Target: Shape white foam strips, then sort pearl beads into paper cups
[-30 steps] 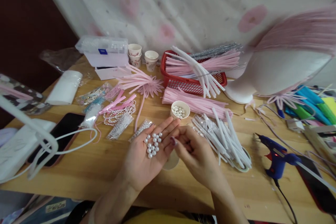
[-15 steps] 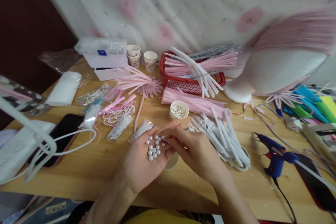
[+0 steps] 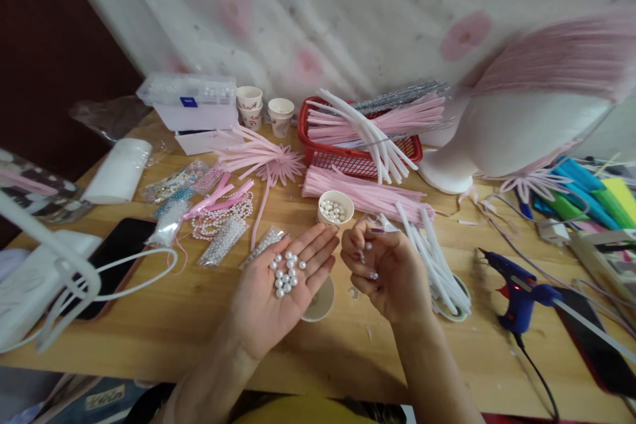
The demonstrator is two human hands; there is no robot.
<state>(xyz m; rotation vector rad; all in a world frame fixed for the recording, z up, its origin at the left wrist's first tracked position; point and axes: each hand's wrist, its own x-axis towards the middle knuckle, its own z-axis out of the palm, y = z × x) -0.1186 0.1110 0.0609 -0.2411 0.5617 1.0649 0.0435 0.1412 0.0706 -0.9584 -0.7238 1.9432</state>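
Note:
My left hand (image 3: 271, 308) is held palm up with its fingers stretched out, and several white pearl beads (image 3: 285, 281) lie on the palm. To its right my right hand (image 3: 390, 271) is turned partly upward with curled fingers; a pearl bead (image 3: 368, 246) shows among them. Just beyond the fingertips stands a paper cup (image 3: 336, 217) holding cream and white pearls (image 3: 334, 211). Another pale cup (image 3: 322, 301) sits below my left fingers and is partly covered by them.
A blue glue gun (image 3: 519, 288) stands at the right with its cord. Behind are a red basket (image 3: 342, 162) of fuzzy stems, pink stems (image 3: 362, 192) and a white mannequin head (image 3: 531, 126). Bead bags (image 3: 223, 242) and a phone (image 3: 119, 255) lie at the left.
My right hand has drawn away to the right from over my left palm and turned upward, fingers curled. The beads on the left palm are now fully in view.

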